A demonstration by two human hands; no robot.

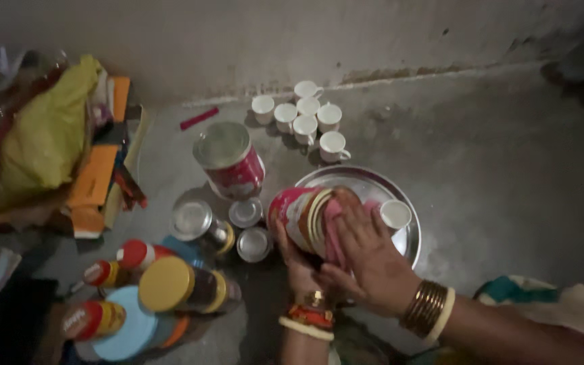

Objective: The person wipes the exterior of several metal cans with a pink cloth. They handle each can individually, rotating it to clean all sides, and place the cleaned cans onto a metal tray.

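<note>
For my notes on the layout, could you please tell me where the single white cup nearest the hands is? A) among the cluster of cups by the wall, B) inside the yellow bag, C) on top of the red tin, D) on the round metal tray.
D: the single white cup stands on the round metal tray, just right of the right hand wiping the pink jar.

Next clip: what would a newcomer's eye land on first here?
The two bangled hands at bottom centre: the left hand cradles a pink and white tin tipped on its side, while the right hand presses a pink cloth against it, over a round steel tray. Behind, by the wall, a cluster of white cups stands out on the grey floor.
</note>
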